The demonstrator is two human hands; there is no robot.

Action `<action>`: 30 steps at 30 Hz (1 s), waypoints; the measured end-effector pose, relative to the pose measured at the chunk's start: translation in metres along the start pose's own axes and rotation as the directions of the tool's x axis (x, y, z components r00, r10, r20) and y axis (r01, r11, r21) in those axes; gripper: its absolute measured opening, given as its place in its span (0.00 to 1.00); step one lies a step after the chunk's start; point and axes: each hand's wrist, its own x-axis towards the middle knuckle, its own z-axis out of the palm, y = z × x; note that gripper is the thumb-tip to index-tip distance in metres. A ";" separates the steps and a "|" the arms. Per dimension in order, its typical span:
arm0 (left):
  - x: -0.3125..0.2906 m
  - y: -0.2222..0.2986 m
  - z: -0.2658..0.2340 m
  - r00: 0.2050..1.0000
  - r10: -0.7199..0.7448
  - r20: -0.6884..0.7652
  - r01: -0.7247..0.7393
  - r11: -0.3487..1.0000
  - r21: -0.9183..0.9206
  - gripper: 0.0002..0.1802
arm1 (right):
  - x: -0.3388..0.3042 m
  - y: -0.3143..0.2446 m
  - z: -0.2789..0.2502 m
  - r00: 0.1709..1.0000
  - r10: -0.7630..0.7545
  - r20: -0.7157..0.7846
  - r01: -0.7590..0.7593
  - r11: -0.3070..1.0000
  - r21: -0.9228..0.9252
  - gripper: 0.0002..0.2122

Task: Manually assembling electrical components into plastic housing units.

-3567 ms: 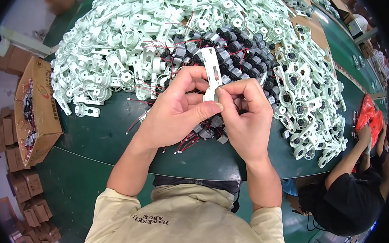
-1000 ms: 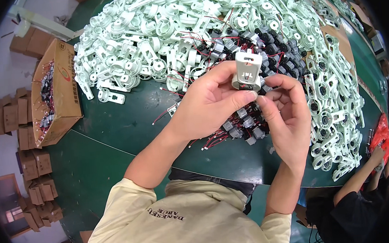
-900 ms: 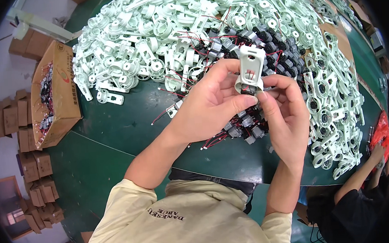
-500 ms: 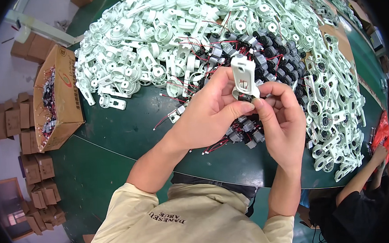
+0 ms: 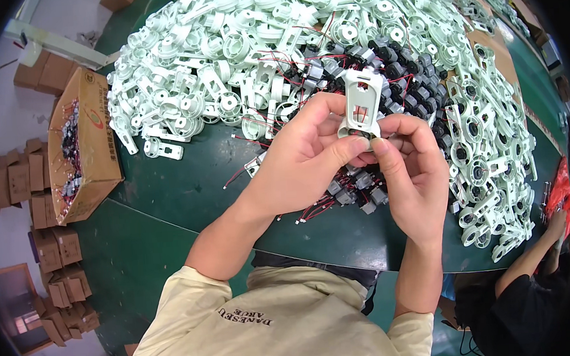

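Between both hands I hold a pale green plastic housing (image 5: 362,96), its slotted handle pointing up and away from me. My left hand (image 5: 313,156) pinches its round lower end from the left, thumb across the front. My right hand (image 5: 411,169) grips the same end from the right, the thumb tip close to the left one. Something dark shows inside that end, mostly hidden by the fingers. Just beyond and beneath the hands lies a heap of small grey and black motors (image 5: 417,89) with red wires.
A large pile of pale green housings (image 5: 223,43) covers the far table. Housings with dark parts fitted (image 5: 479,171) lie at the right. A carton of wired motors (image 5: 100,138) stands left, near stacked boxes (image 5: 58,247). At far right, a person's arm (image 5: 532,256) reaches toward a red bag (image 5: 560,192).
The housing has tipped so that more of its slotted face shows. Both hands keep their hold in nearly the same place.
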 end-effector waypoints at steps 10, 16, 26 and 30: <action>-0.004 0.000 0.008 0.997 -0.052 -0.051 0.052 0.999 -0.009 0.21 | 0.001 -0.009 0.007 0.987 0.116 -0.108 -0.094 0.977 0.193 0.10; -0.007 -0.010 0.013 0.998 0.050 -0.042 -0.046 0.995 0.088 0.20 | -0.001 -0.007 0.010 0.986 0.151 -0.068 -0.113 0.915 0.387 0.13; -0.008 -0.017 0.018 0.952 0.301 -0.048 -0.262 0.890 0.373 0.20 | -0.002 -0.017 0.001 0.964 0.264 -0.027 -0.228 0.876 0.426 0.12; -0.003 -0.016 0.007 0.954 0.296 -0.056 -0.267 0.918 0.295 0.21 | -0.003 -0.013 0.002 0.980 0.197 -0.016 -0.173 0.893 0.416 0.14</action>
